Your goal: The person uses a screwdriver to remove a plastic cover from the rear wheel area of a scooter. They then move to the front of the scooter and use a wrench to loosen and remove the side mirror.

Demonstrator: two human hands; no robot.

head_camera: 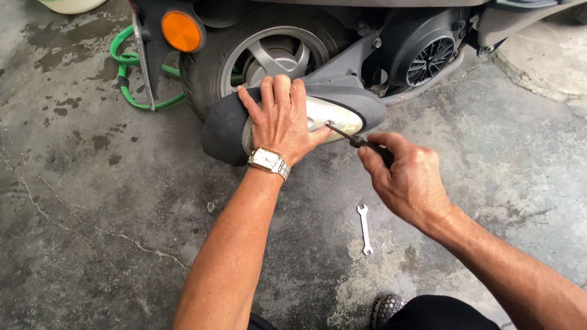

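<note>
Grey concrete floor (pixel 92 201), stained and cracked, lies under a scooter's rear end. The left hand (pixel 282 122) rests flat, fingers spread, on the muffler (pixel 342 104), a dark oval body with a shiny metal cover (pixel 342 118), beside the rear wheel (pixel 269 52). A gold watch (pixel 269 162) sits on that wrist. The right hand (pixel 406 177) is closed around the black handle of a screwdriver (pixel 358 139), whose tip touches the shiny cover just by the left thumb. A small wrench (pixel 365 229) lies on the floor below the right hand, apart from it. An orange reflector (pixel 181 30) hangs left of the wheel, with a green hose (pixel 131 73) coiled behind it.
</note>
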